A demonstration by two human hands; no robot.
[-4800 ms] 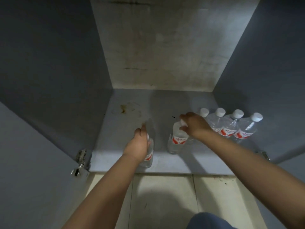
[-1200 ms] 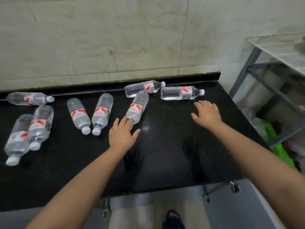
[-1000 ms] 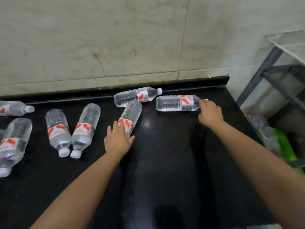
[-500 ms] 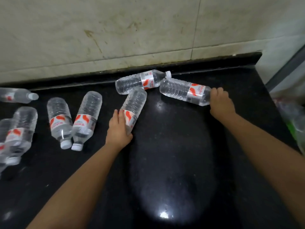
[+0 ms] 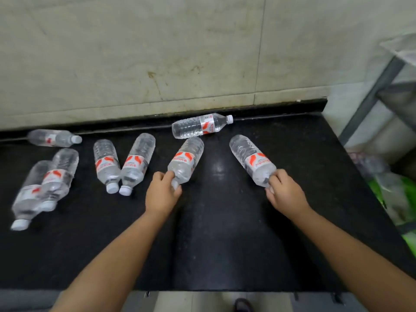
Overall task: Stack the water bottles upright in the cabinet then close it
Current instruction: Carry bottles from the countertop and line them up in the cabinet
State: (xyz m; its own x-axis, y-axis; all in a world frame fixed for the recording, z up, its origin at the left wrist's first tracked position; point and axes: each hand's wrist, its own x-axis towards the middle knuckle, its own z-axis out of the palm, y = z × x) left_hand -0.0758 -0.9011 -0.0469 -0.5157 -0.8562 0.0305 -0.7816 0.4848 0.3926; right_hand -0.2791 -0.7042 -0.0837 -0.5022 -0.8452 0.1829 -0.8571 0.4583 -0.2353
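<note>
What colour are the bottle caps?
White, as on the bottle cap by the wall; head view.

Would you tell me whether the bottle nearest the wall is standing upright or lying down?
Lying down: the bottle nearest the wall rests on its side on the black counter, cap pointing right.

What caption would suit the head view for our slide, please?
Left hand and right hand each grip a water bottle by its neck on the black counter.
</note>
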